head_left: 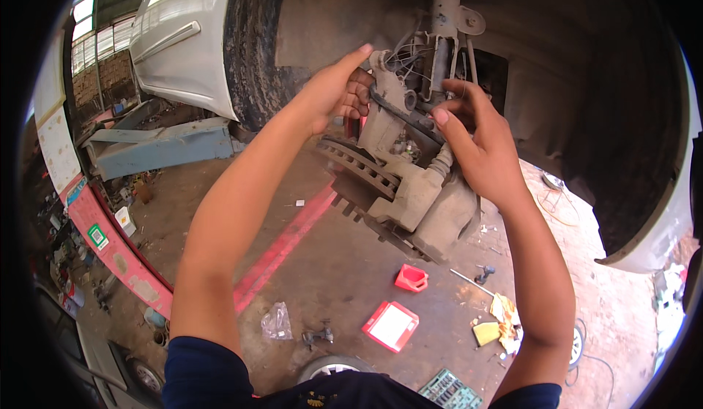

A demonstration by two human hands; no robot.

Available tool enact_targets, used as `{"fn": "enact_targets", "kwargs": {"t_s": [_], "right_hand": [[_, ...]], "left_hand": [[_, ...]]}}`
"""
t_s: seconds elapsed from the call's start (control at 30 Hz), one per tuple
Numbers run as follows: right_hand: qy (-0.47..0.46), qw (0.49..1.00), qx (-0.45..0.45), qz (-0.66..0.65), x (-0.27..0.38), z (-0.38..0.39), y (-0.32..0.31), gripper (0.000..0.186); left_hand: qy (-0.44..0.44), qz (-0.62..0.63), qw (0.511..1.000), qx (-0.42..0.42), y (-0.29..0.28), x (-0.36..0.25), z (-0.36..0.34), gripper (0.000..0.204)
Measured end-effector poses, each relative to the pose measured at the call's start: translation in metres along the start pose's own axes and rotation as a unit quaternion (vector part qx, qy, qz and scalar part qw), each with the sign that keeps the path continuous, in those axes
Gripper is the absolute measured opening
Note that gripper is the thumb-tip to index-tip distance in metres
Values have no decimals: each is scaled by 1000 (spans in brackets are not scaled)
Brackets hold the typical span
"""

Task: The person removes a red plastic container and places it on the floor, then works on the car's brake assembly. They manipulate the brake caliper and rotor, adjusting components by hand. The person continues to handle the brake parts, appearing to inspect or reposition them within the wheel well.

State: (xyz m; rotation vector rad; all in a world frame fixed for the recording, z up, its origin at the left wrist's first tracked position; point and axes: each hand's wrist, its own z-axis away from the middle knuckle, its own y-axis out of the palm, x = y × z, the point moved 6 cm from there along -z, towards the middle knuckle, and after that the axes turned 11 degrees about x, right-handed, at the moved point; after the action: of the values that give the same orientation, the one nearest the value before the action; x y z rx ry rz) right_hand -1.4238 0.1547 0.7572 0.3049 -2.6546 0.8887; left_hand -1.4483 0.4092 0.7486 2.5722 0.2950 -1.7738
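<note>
In front of me hangs a dusty wheel hub assembly, with a steering knuckle (382, 123), a vented brake disc (359, 171) and a brake caliper (410, 193). A strut (444, 21) rises above it. My left hand (337, 95) is at the knuckle's left side, thumb stretched up toward its top and the other fingers curled; what they grip is hidden. A black hose (406, 116) runs across the knuckle between my hands. My right hand (480, 134) is on the other side, thumb and fingers closed near the strut's lower bracket (441, 61) around something small and dark. Thin wires (414, 61) stick out beside the bracket.
The car's white door (183, 39) and wheel arch surround the assembly. A blue lift arm (161, 147) and red lift post (121, 248) stand left. Below lie a red container (411, 278), a red-and-white box (391, 326), power tools (317, 336), a yellow sponge (485, 333) and a green tool set (450, 391).
</note>
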Motion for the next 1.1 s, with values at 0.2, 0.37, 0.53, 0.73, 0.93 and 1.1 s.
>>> {"fn": "enact_targets", "kwargs": {"t_s": [0.2, 0.37, 0.53, 0.73, 0.93, 1.1], "right_hand": [[-32, 989, -82, 121, 14, 58, -1, 83], [-115, 922, -17, 369, 83, 85, 51, 81], [-90, 893, -28, 440, 78, 69, 61, 72], [-75, 890, -67, 444, 72, 73, 37, 81], [-22, 909, -127, 396, 60, 88, 19, 81], [12, 910, -129, 394, 68, 92, 20, 77]], "left_hand": [[362, -213, 900, -117, 16, 30, 85, 48], [462, -241, 841, -145, 20, 31, 85, 34], [475, -272, 819, -172, 26, 24, 80, 41], [504, -307, 783, -198, 47, -11, 73, 30], [528, -338, 760, -171, 74, -41, 69, 33], [535, -338, 755, -172, 77, -39, 68, 27]]}}
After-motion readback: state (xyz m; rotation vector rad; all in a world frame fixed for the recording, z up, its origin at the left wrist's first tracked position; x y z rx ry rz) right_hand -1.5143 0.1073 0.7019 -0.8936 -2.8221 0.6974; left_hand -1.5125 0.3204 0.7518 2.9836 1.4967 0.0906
